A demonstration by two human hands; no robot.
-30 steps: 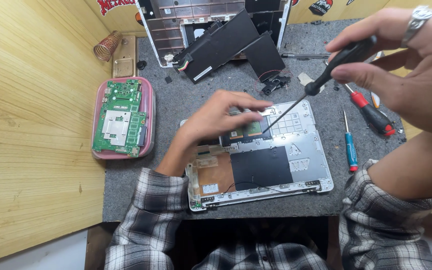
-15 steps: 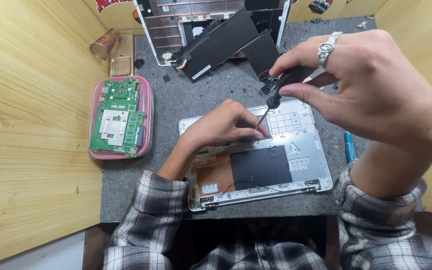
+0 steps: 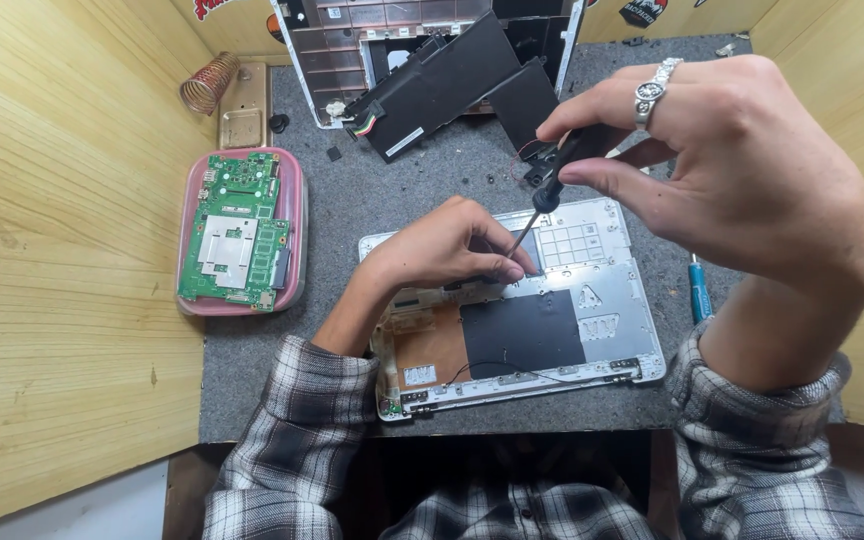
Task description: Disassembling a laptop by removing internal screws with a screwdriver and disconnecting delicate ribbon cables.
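An opened white laptop shell [image 3: 592, 330] lies on the grey mat with a black panel [image 3: 522, 332] inside. My left hand [image 3: 447, 250] rests on the shell's upper left part, fingertips pinched on a small part I cannot make out. My right hand [image 3: 742, 190], wearing a ring, holds a black screwdriver [image 3: 552, 185] tilted down, its thin tip meeting my left fingertips.
A green circuit board [image 3: 237, 232] lies in a pink tray [image 3: 294, 230] at left. Black battery pieces [image 3: 452, 85] and another white laptop shell [image 3: 302, 60] sit at the back. A blue-handled tool [image 3: 700, 300] lies at right. Wooden walls [image 3: 62, 250] enclose the mat [image 3: 352, 200]; a copper coil [image 3: 208, 82] sits at back left.
My right hand has swung left and nearer with the screwdriver, bringing its tip down to my left fingertips. My left hand has stayed on the shell.
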